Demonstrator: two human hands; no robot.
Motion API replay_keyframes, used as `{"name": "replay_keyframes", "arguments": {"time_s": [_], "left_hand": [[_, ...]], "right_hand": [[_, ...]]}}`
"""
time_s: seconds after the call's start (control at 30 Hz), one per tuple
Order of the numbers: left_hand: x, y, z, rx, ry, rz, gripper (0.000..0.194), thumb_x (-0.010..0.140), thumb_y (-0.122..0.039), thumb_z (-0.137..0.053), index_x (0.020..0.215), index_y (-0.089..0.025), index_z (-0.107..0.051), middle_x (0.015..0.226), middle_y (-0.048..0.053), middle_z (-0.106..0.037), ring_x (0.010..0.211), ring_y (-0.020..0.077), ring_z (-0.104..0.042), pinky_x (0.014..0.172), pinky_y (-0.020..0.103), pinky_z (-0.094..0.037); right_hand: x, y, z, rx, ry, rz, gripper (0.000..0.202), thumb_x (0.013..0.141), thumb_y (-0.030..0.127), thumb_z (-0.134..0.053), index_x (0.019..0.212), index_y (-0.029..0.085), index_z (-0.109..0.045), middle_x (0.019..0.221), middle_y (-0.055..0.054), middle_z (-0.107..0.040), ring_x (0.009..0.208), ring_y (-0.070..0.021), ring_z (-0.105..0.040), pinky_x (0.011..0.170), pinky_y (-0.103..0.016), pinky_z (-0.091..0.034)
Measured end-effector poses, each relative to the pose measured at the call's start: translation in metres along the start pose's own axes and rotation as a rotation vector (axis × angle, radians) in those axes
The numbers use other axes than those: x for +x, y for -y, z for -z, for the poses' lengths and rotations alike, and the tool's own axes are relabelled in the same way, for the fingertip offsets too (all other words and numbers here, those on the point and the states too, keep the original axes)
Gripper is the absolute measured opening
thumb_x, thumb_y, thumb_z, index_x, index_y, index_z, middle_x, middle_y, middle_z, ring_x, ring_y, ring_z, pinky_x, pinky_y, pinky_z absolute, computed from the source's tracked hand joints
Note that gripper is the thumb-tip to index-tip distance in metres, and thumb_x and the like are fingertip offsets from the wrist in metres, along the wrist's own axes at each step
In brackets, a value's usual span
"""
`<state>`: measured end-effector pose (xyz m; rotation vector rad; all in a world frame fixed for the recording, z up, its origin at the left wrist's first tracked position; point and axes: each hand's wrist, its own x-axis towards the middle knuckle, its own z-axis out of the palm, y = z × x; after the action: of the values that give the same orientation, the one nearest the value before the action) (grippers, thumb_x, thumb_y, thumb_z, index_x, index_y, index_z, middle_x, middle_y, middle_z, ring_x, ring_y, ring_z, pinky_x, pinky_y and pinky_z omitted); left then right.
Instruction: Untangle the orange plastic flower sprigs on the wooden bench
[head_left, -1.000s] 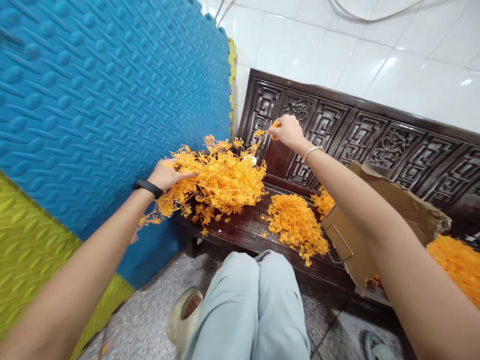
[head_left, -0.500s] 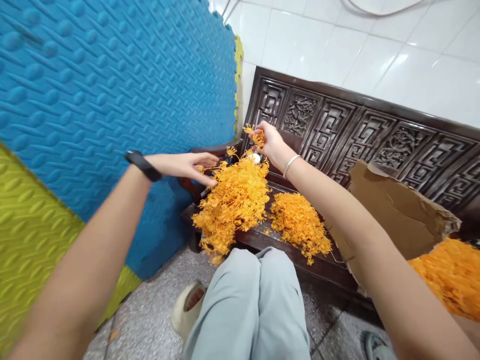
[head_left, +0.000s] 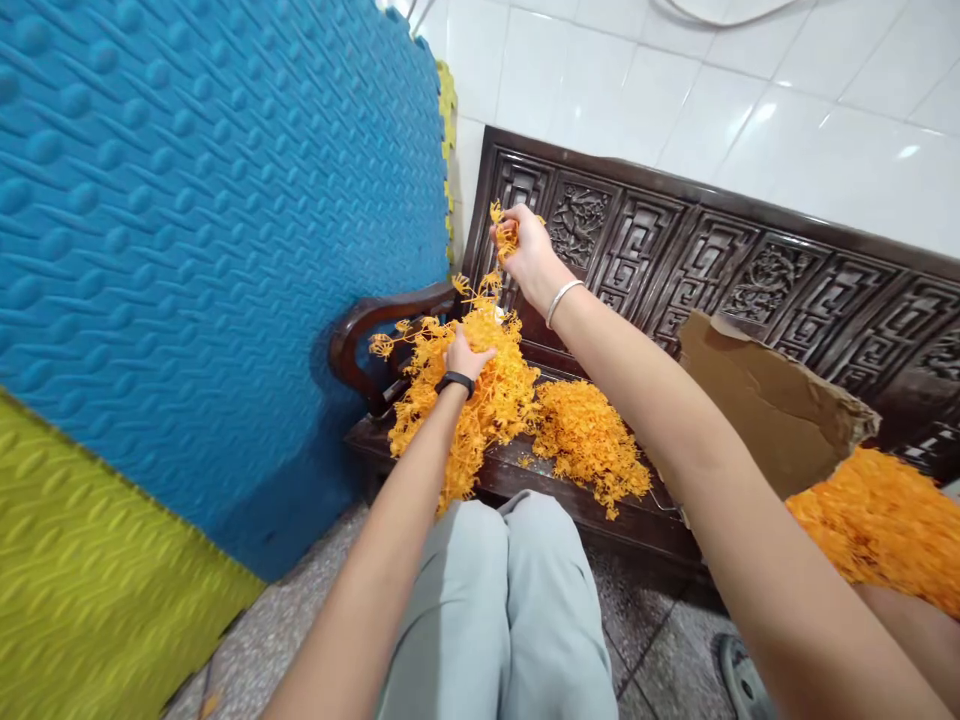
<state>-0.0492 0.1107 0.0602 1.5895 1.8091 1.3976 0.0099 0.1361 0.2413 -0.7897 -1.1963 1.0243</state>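
A large tangled heap of orange plastic sprigs (head_left: 510,385) lies at the left end of the dark wooden bench (head_left: 525,482). My left hand (head_left: 466,355), wearing a black wristband, presses into the top of this heap; its fingers sink partly among the sprigs, and the thumb is spread to the right. Raised above the heap, in front of the carved backrest, my right hand (head_left: 523,240) is closed on a few orange sprigs (head_left: 507,238). A smaller orange pile (head_left: 592,440) sits on the seat to the right of the heap.
Blue foam matting (head_left: 187,220) stands on the left, with a yellow-green part (head_left: 97,560) below. A curved wooden armrest (head_left: 349,345) borders the heap. On the right are a torn cardboard box (head_left: 765,400) and more orange pieces (head_left: 885,520), beside another person's bare limb.
My left hand has moved right, from beside the heap onto it. My right hand has risen slightly with its sprigs. The view has shifted a little.
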Motion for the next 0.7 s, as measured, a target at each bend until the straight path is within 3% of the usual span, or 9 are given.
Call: {"name": "replay_keyframes", "arguments": {"time_s": [0.1,0.23,0.43,0.57,0.63,0.7], "left_hand": [[-0.005,-0.003,-0.006,0.078,0.040,0.050,0.081,0.064,-0.038,-0.063,0.132,-0.011,-0.031,0.114,0.016,-0.058,0.111,0.0310,-0.051,0.096,0.046,-0.034],[-0.009,-0.003,-0.007,0.100,0.041,0.046,0.077,0.064,-0.036,-0.063,0.132,-0.017,-0.032,0.133,0.014,-0.043,0.122,0.0302,-0.040,0.098,0.048,-0.032],[-0.008,0.000,0.002,0.167,0.067,0.037,0.084,0.063,-0.040,-0.062,0.135,-0.020,-0.025,0.138,0.012,-0.036,0.122,0.0293,-0.038,0.102,0.048,-0.029],[-0.010,0.004,0.004,0.301,0.107,0.002,0.094,0.061,-0.041,-0.064,0.139,-0.019,-0.017,0.146,0.014,-0.021,0.129,0.0313,-0.028,0.104,0.049,-0.024],[-0.018,0.017,0.001,0.402,0.133,-0.027,0.099,0.060,-0.038,-0.066,0.141,-0.020,-0.012,0.148,0.015,-0.012,0.133,0.0336,-0.017,0.104,0.054,-0.020],[-0.032,0.039,-0.003,0.476,0.154,-0.057,0.100,0.062,-0.035,-0.065,0.142,-0.019,-0.007,0.148,0.018,-0.010,0.134,0.0342,-0.013,0.102,0.059,-0.016]], "right_hand": [[0.015,-0.004,-0.002,0.112,-0.041,-0.016,0.016,0.078,0.014,-0.039,0.063,0.016,-0.037,0.061,0.003,-0.037,0.066,-0.0086,-0.054,0.064,-0.026,-0.045],[0.029,-0.010,-0.003,0.214,-0.105,-0.034,0.014,0.077,0.014,-0.040,0.064,0.016,-0.036,0.063,0.002,-0.036,0.067,-0.0085,-0.053,0.062,-0.024,-0.046],[0.040,-0.006,-0.003,0.100,-0.146,-0.001,0.014,0.081,0.017,-0.033,0.068,0.014,-0.039,0.067,0.001,-0.038,0.068,-0.0112,-0.055,0.056,-0.025,-0.044],[0.020,0.011,-0.020,0.081,-0.257,-0.063,0.019,0.082,0.018,-0.034,0.063,0.016,-0.034,0.060,0.003,-0.036,0.060,-0.0073,-0.053,0.048,-0.018,-0.040],[0.011,0.027,-0.030,0.093,-0.313,-0.087,0.027,0.083,0.018,-0.036,0.058,0.018,-0.028,0.053,0.005,-0.034,0.053,-0.0041,-0.049,0.044,-0.013,-0.035],[0.007,0.051,-0.037,-0.008,-0.266,-0.058,0.036,0.087,0.026,-0.026,0.052,0.019,-0.022,0.047,0.006,-0.028,0.050,-0.0006,-0.047,0.043,-0.008,-0.032]]}}
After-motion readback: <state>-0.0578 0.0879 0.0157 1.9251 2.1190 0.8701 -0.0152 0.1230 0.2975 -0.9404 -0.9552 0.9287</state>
